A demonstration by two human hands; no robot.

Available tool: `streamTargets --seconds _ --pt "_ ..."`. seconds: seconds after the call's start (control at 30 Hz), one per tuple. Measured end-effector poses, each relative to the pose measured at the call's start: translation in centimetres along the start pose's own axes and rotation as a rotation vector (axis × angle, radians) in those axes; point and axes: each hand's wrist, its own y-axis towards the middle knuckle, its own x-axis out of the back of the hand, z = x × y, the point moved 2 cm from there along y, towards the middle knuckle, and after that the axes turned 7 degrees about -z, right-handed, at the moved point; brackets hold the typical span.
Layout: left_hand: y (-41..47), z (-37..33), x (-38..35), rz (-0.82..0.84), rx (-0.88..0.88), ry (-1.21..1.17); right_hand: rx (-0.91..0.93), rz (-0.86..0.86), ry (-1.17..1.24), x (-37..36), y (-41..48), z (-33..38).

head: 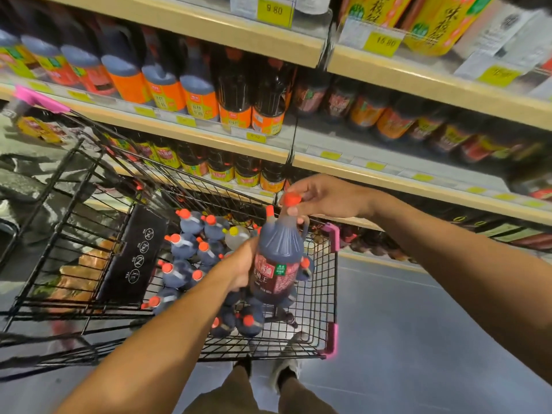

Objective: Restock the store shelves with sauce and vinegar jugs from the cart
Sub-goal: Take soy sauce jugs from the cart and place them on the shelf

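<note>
A dark sauce jug (pixel 279 252) with a red cap and a red label hangs upright above the black wire cart (pixel 319 297). My right hand (pixel 322 197) grips its neck just under the cap. My left hand (pixel 240 268) is wrapped around the left side of its body. Several more dark jugs with red caps (pixel 191 258) lie in the cart's basket, and one pale jug with a yellow cap (pixel 236 236) sits among them. The store shelves (pixel 191 131) rise just behind the cart, filled with rows of dark bottles.
The shelf boards carry yellow price tags (pixel 274 11). Pink plastic corners (pixel 334 236) mark the cart's rim. A black child-seat flap (pixel 134 255) divides the cart, with orange packages (pixel 80 279) beyond it. Grey floor (pixel 418 339) lies to the right, and my feet stand below the cart.
</note>
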Motion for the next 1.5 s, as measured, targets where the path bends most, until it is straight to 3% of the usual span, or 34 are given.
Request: streamTargets --seconds 0.23,0.4,0.57,0.73,0.93,1.27,1.5 --pt "1.0 1.0 1.3 -0.109 0.044 -0.122 -0.171 -0.321 0.12 -2.0 1.2 -5.8" --pt "1.2 2.4 4.3 -0.291 0.034 -0.095 -0.474 -0.693 0.36 -6.8 -1.1 -12.4" --pt "1.8 3.5 7.3 -0.394 0.005 -0.045 -0.754 -0.633 0.284 -14.0 -5.0 -20.3" --pt "3.1 4.4 8.8 -0.325 0.036 -0.185 -1.052 -0.585 0.362 -19.7 -6.1 -25.6" --pt "4.3 5.7 9.7 -0.331 -0.006 -0.209 -0.98 -0.462 0.01 -23.9 -4.9 -30.0" --pt "6.0 6.9 10.7 -0.358 -0.019 -0.244 -0.65 -0.695 -0.064 -24.4 -1.9 -34.2" --pt "5.8 7.8 11.3 -0.295 -0.01 -0.244 -0.531 -0.622 -0.093 -23.7 -1.2 -35.7"
